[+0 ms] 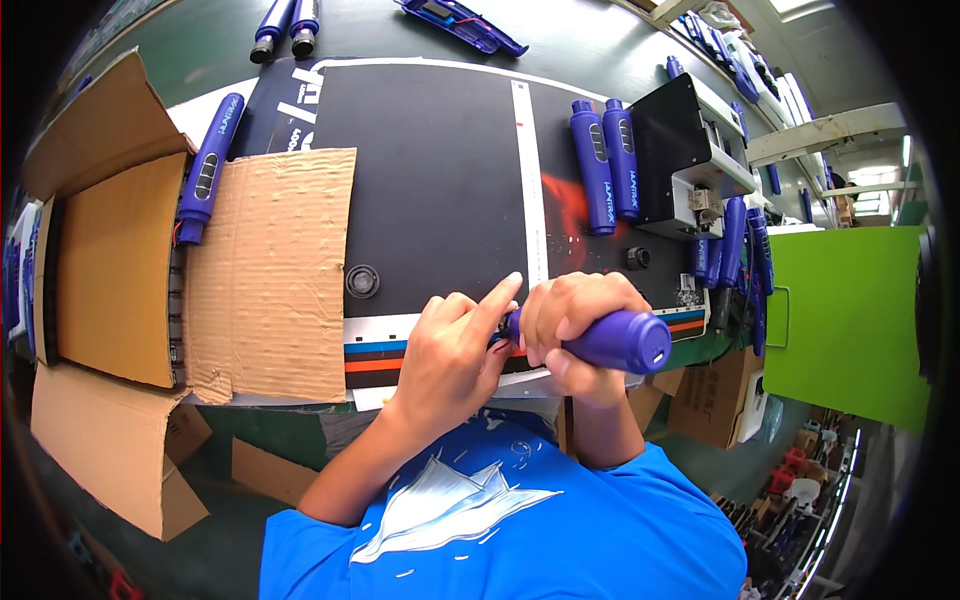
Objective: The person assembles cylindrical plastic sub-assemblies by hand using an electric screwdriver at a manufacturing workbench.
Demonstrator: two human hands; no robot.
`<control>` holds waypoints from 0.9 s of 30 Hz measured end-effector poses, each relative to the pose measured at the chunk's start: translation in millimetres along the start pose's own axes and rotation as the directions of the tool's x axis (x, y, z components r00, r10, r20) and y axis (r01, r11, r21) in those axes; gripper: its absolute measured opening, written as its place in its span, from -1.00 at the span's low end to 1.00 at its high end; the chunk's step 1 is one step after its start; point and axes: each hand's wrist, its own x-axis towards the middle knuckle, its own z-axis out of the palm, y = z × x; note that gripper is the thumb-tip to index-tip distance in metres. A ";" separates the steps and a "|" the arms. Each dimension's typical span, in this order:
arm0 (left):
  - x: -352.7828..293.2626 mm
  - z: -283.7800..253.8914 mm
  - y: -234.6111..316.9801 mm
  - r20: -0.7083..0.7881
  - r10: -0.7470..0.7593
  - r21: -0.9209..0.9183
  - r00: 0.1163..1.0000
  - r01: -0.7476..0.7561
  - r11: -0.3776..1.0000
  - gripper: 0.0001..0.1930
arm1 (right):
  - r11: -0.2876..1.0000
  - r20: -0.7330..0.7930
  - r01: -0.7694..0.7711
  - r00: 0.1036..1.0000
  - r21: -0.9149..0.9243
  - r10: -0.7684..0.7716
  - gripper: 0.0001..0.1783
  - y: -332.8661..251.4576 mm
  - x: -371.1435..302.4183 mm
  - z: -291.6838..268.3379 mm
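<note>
My right hand (585, 325) is wrapped round a purple cylindrical handle (622, 341), which lies tilted with its rounded end toward the lower right. A small slot shows in that end. At the handle's other end, my left hand (452, 352) has its thumb and fingers closed on a small dark part that I cannot make out, while the index finger stretches forward. Both hands meet above the mat's near edge. A dark round ring (362, 281) lies left of them on the black mat (430, 180). To their right sits a small black cap (637, 258).
Two purple handles (592, 165) lie beside a black and silver machine (690, 160). Another purple handle (210, 170) rests on an open cardboard box (265, 270) at left. Far back lie more handles and an opened purple shell (462, 22). A green panel (850, 320) stands right.
</note>
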 end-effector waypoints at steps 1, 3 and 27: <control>-0.9 -0.1 -0.3 -0.013 0.034 0.021 0.999 -0.034 0.999 -0.28 | 1.000 -0.006 0.009 1.000 -0.010 -0.009 -0.77 1.4 -0.3 -0.5; -0.7 -0.4 1.6 -0.034 0.068 0.044 0.997 -0.066 0.997 -0.26 | 0.999 0.002 0.044 0.999 -0.015 -0.044 -0.77 -10.9 1.4 1.6; -12.5 -74.7 -4.6 -0.297 -0.176 0.349 0.939 0.278 0.895 -0.64 | 0.900 0.181 0.097 0.983 -0.425 -0.021 -0.81 -13.0 23.4 -18.3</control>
